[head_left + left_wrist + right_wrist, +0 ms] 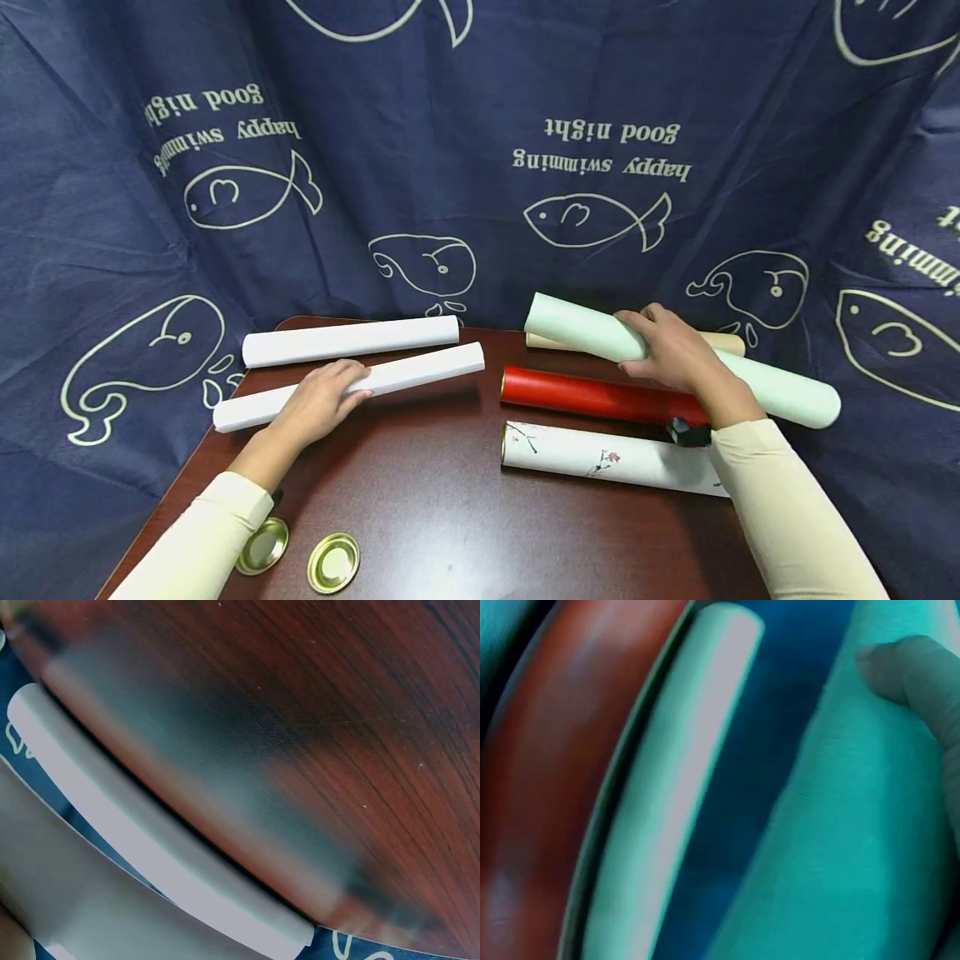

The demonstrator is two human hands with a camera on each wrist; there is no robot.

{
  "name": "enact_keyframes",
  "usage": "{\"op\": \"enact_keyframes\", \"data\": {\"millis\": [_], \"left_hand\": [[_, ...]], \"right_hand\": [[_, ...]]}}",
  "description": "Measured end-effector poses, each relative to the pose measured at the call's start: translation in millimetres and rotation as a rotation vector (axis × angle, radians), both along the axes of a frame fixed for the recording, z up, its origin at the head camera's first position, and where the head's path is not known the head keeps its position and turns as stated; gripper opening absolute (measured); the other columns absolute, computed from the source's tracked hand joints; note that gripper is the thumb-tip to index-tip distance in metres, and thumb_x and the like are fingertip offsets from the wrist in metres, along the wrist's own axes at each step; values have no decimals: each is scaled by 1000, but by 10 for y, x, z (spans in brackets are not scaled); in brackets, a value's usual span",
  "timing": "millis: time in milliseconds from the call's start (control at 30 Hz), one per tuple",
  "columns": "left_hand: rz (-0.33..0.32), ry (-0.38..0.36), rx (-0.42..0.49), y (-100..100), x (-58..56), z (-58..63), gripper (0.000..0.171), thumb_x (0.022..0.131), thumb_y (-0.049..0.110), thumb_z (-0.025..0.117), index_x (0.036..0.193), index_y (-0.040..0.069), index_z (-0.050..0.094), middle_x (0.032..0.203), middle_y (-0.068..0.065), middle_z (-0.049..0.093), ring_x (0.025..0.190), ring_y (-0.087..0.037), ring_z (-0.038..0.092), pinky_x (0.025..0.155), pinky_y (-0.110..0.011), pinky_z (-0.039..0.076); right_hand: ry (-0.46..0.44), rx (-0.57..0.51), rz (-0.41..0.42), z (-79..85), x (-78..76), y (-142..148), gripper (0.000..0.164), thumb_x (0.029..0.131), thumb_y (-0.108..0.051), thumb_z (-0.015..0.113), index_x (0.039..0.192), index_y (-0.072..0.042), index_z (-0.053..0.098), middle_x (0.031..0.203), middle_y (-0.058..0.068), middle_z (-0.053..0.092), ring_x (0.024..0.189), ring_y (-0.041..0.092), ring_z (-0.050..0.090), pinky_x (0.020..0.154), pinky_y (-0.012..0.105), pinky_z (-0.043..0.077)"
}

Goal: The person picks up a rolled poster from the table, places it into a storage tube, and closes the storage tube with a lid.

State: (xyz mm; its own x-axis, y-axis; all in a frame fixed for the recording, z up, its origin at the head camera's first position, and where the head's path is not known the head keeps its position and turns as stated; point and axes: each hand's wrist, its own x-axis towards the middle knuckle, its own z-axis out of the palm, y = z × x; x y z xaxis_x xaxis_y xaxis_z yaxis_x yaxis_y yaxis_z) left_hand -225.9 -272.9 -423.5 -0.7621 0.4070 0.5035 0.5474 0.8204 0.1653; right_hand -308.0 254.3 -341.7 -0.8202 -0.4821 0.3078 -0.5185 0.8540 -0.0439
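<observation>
My left hand (322, 396) grips a white paper roll (420, 371) around its middle. Another white roll (352, 340) lies behind it along the table's back edge, and it shows in the left wrist view as a white roll (157, 825). With thumb and fingers, my right hand (671, 350) holds a pale green paper roll (577, 323), tilted above the table. That green roll (840, 847) fills the right side of the right wrist view, a finger pressed on it. Under it lies a cream roll (723, 342), partly hidden.
A red tube (585, 396) with a gold rim lies in front of the cream roll. Nearer is a white tube (570, 450) with a blossom print. Two gold lids (333, 563) sit by the left forearm. A dark blue curtain (480, 167) hangs behind the brown table (420, 483).
</observation>
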Motion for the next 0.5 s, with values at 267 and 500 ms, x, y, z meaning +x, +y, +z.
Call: {"op": "enact_keyframes", "data": {"millis": [267, 500], "left_hand": [[-33, 0, -8, 39, 66, 24, 31, 83, 26, 68, 110, 12, 61, 110, -4, 58, 99, -27, 57, 82, -49, 43], [-84, 62, 18, 93, 130, 71, 33, 79, 24, 72, 108, 11, 61, 108, -4, 57, 98, -26, 56, 80, -46, 45]], "right_hand": [[-30, -105, 12, -30, 617, -41, 75, 59, -42, 82, 125, -25, 51, 95, 1, 51, 76, 17, 51, 65, 35, 43], [-39, -234, 50, -214, 888, -82, 75, 57, -39, 85, 123, -27, 52, 103, -4, 51, 83, 14, 51, 70, 36, 44]]}}
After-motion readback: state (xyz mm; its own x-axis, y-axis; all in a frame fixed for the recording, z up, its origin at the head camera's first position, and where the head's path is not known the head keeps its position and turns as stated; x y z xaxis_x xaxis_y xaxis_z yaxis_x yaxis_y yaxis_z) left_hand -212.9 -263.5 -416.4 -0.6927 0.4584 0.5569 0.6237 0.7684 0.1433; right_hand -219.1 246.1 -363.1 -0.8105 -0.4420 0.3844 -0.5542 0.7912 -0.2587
